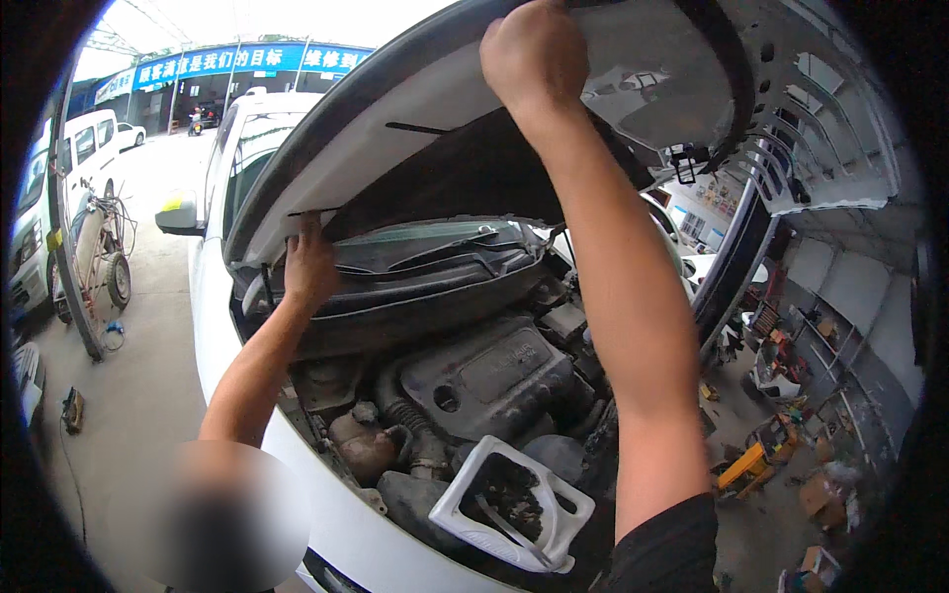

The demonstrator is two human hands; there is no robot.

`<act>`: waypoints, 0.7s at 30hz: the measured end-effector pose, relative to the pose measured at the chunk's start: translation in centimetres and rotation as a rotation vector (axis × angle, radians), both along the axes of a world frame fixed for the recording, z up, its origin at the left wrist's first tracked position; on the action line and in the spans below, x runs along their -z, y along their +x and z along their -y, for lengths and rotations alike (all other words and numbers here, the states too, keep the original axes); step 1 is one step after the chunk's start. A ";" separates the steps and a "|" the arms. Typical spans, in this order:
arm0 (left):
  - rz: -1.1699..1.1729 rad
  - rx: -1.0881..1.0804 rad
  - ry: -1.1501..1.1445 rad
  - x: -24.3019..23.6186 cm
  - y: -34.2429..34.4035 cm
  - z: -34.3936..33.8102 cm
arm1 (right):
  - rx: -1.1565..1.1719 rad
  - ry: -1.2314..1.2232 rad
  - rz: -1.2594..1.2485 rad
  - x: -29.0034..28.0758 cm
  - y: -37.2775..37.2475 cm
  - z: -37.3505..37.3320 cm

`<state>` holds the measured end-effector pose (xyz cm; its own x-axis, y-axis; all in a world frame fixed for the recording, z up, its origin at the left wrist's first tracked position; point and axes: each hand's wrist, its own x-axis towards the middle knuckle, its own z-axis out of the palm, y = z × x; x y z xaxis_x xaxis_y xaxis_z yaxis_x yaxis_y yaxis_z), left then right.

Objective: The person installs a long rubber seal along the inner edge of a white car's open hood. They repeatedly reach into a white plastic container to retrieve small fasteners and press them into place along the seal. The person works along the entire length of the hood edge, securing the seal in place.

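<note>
Hood (445, 163), upper centre, seems to be being steadied; the next move probably calls for even support. Left hand (311, 265) and right hand (535, 57) meet it; cannot tell whether either grips.

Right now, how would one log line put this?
left hand: on raised hood's underside | right hand: at hood's edge | engine: exposed

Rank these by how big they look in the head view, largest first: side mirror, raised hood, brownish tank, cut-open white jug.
1. Raised hood, by far
2. Cut-open white jug
3. Brownish tank
4. Side mirror; it sits farther away, so its true size is unsure
</note>
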<state>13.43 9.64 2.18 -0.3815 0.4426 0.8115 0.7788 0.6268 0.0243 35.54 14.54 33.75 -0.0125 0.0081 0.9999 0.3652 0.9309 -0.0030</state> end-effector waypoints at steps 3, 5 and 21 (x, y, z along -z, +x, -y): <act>-0.141 -0.007 0.040 1.1 -2.1 0.0 | -0.055 0.027 0.042 0.7 0.9 0.3; -0.159 -0.085 -0.097 1.2 -2.5 0.0 | -0.036 0.025 0.021 1.4 1.1 0.2; -0.238 0.492 0.252 -12.0 10.8 3.7 | 0.187 0.344 0.132 -1.0 4.8 -2.8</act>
